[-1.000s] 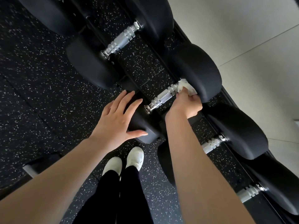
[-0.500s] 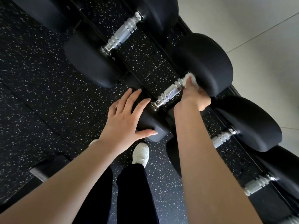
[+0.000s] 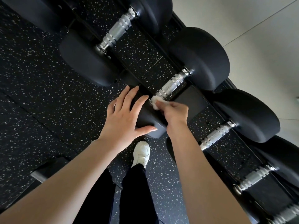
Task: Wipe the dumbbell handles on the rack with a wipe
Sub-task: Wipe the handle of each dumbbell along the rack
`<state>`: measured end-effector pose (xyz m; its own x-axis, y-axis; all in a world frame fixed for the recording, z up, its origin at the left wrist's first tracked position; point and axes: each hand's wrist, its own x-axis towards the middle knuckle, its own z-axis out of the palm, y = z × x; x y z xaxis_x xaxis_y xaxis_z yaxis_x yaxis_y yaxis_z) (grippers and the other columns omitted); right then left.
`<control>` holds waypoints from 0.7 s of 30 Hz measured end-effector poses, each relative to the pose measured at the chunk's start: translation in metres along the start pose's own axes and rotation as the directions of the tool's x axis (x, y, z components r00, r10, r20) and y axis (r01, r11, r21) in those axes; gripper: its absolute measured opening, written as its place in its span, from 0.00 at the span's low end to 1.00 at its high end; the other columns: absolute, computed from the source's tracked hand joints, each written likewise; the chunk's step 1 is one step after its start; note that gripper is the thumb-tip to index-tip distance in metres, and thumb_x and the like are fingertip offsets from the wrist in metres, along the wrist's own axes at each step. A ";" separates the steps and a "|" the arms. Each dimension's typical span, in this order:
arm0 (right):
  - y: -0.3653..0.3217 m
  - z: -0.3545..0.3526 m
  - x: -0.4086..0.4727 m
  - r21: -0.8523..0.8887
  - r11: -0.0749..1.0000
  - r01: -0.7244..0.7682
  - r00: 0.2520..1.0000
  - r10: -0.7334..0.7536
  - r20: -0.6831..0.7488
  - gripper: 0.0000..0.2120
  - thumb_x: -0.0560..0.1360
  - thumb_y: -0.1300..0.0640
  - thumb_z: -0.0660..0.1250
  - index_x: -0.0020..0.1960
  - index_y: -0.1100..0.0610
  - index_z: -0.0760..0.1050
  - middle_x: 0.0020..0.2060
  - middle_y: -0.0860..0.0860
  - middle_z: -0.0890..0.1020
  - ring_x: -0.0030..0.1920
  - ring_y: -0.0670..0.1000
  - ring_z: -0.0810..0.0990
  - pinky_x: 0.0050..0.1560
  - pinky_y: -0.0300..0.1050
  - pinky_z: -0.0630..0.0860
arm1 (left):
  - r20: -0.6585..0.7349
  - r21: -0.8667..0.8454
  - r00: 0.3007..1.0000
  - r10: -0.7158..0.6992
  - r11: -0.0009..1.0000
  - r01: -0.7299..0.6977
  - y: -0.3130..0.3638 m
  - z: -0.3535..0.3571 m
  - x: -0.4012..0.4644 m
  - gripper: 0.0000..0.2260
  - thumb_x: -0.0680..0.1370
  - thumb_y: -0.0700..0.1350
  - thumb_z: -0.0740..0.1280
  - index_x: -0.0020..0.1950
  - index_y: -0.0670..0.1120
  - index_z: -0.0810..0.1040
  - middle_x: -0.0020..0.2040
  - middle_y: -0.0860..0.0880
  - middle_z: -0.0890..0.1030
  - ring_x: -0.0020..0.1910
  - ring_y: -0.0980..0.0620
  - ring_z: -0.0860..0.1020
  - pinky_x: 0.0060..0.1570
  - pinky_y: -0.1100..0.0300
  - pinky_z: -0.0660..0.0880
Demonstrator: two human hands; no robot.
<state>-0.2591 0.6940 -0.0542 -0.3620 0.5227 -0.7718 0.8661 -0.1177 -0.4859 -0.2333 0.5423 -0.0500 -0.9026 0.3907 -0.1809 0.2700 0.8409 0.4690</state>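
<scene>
The right hand (image 3: pixel 174 110) pinches the wipe (image 3: pixel 155 101) at the handle (image 3: pixel 172 86)'s near end — the bar runs up-right away from it, seemingly toward the far head. The left hand (image 3: pixel 124 117) rests flat-fingered on the near head (image 3: pixel 149 118).

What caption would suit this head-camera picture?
Right hand presses a wipe to a dumbbell handle's near end; left hand steadies the weight.

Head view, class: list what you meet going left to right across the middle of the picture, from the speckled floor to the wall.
Speckled floor → left hand → wipe → right hand → dumbbell head → wall.
</scene>
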 end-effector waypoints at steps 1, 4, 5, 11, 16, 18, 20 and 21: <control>0.001 0.000 0.001 0.014 1.000 -0.017 0.999 0.017 0.027 0.14 0.56 0.54 0.79 0.38 0.56 0.81 0.40 0.55 0.84 0.40 0.54 0.82 0.47 0.52 0.81 | 0.000 -0.003 1.000 -0.002 1.000 0.002 0.000 0.000 0.000 0.38 0.68 0.69 0.62 0.72 0.51 0.63 0.76 0.46 0.60 0.76 0.45 0.55 0.66 0.43 0.62; 0.010 -0.002 0.009 0.038 0.999 -0.014 0.998 0.012 0.057 0.15 0.53 0.56 0.77 0.40 0.55 0.81 0.41 0.55 0.85 0.43 0.56 0.84 0.49 0.56 0.81 | -0.001 -0.004 1.000 -0.005 1.000 0.005 0.001 -0.001 -0.001 0.38 0.68 0.68 0.63 0.72 0.51 0.63 0.76 0.46 0.60 0.76 0.45 0.55 0.66 0.42 0.62; 0.011 -0.004 0.009 0.049 0.999 -0.014 0.998 0.011 0.061 0.14 0.54 0.58 0.76 0.40 0.54 0.81 0.41 0.56 0.85 0.44 0.57 0.83 0.50 0.57 0.80 | 0.000 -0.001 1.000 -0.005 1.000 0.005 0.001 -0.001 -0.001 0.38 0.68 0.68 0.63 0.72 0.51 0.63 0.76 0.46 0.60 0.76 0.45 0.55 0.66 0.42 0.62; 0.008 -0.012 0.013 0.219 0.975 -0.040 0.985 0.001 0.175 0.12 0.68 0.74 0.68 0.41 0.57 0.79 0.46 0.62 0.83 0.51 0.62 0.82 0.57 0.58 0.77 | 0.007 0.001 1.000 -0.007 1.000 0.007 0.001 -0.002 0.000 0.37 0.69 0.70 0.59 0.72 0.51 0.63 0.76 0.46 0.60 0.76 0.45 0.55 0.66 0.42 0.62; 0.004 -0.015 0.013 0.410 0.907 -0.096 0.976 0.005 0.217 0.11 0.71 0.76 0.64 0.45 0.63 0.77 0.42 0.62 0.81 0.43 0.60 0.82 0.48 0.49 0.81 | -0.001 -0.005 1.000 -0.011 1.000 0.011 0.001 -0.001 0.000 0.37 0.68 0.70 0.58 0.72 0.50 0.64 0.75 0.46 0.60 0.76 0.45 0.55 0.65 0.42 0.62; 0.002 -0.016 0.012 0.456 0.885 -0.100 0.976 -0.002 0.218 0.10 0.71 0.76 0.64 0.45 0.64 0.76 0.39 0.60 0.81 0.36 0.55 0.83 0.42 0.44 0.82 | -0.012 -0.005 1.000 -0.007 1.000 0.007 0.001 0.000 0.000 0.37 0.68 0.69 0.59 0.72 0.50 0.64 0.75 0.46 0.61 0.76 0.45 0.56 0.65 0.42 0.63; 0.003 -0.016 0.013 0.486 0.870 -0.085 0.979 -0.018 0.204 0.09 0.71 0.75 0.65 0.46 0.64 0.77 0.38 0.58 0.81 0.33 0.50 0.83 0.41 0.42 0.82 | -0.015 -0.004 1.000 -0.005 1.000 0.005 0.002 0.000 0.000 0.37 0.68 0.68 0.63 0.72 0.50 0.64 0.75 0.46 0.61 0.76 0.45 0.56 0.65 0.41 0.64; 0.004 -0.016 0.014 0.501 0.862 -0.071 0.981 -0.032 0.194 0.09 0.71 0.75 0.65 0.46 0.64 0.77 0.37 0.57 0.82 0.33 0.49 0.83 0.41 0.41 0.82 | -0.014 -0.002 1.000 -0.006 1.000 0.006 0.002 0.000 0.000 0.37 0.68 0.68 0.64 0.71 0.50 0.64 0.75 0.46 0.61 0.76 0.45 0.56 0.65 0.41 0.64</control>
<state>-0.2550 0.7147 -0.0600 -0.4493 0.3529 -0.8207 0.5995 -0.5620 -0.5699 -0.2325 0.5438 -0.0492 -0.9088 0.3803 -0.1718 0.2637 0.8424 0.4699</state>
